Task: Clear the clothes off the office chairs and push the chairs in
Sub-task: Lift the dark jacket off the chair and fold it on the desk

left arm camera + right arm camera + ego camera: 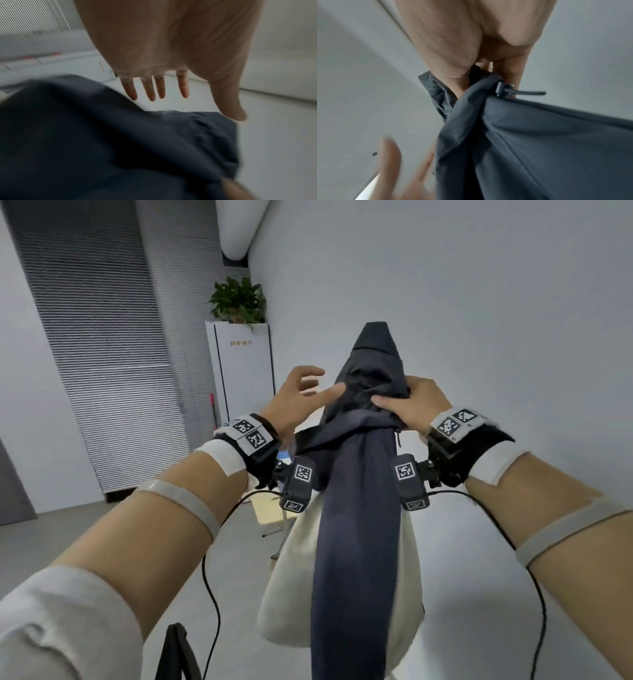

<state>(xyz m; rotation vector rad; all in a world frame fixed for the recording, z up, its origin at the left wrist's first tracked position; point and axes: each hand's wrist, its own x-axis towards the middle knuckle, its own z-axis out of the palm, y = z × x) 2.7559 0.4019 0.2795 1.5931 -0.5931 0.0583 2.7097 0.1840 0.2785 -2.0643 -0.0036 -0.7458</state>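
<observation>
Fingers (513,73) grip jacket (359,525); plant (238,301) behind.

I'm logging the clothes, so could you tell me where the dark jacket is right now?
In the head view the dark jacket hangs at centre, gripped by the right hand, over a cream garment, the left hand beside it.

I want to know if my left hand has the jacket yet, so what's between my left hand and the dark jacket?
Nothing. In the left wrist view the left hand is spread open above the dark jacket, with only bare floor showing between its fingers and the cloth.
</observation>
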